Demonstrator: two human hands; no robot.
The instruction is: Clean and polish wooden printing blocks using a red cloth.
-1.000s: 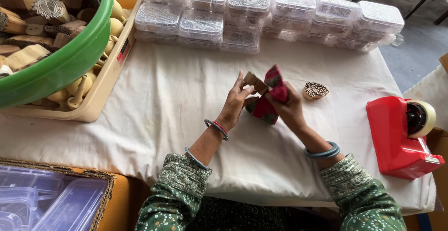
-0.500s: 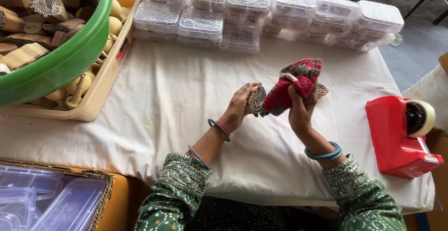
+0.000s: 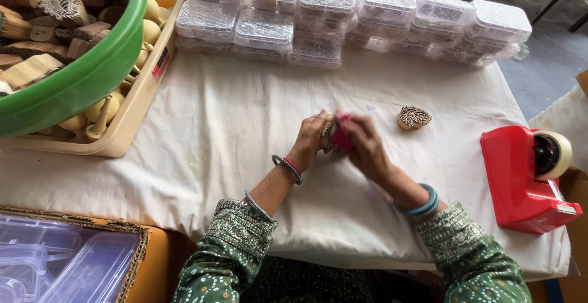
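**A:** My left hand [image 3: 310, 139] and right hand [image 3: 361, 147] are together over the middle of the white cloth [image 3: 202, 137]. The left pinches a small carved wooden block [image 3: 328, 136]; the right is closed round a red rag [image 3: 343, 132] pressed against it. The right hand is blurred, so I can't tell the exact finger placement.

**B:** How does the block seem to handle?

**A:** Light and stiff, I'd judge, small enough for the fingertips. The carved face looks fine and likely chips easily, so I'd grip it by the plain sides, not the pattern. The rag is soft and bunches wherever it's squeezed.

**B:** What's around you?

**A:** A second carved block [image 3: 414, 117] lies just right of my hands, apart from them. A red tape dispenser [image 3: 523, 177] sits at the right edge. Clear lidded boxes [image 3: 343, 9] are stacked along the far side, and a green tub [image 3: 92, 76] of wooden pieces rests far left in a beige tray [image 3: 138, 107].
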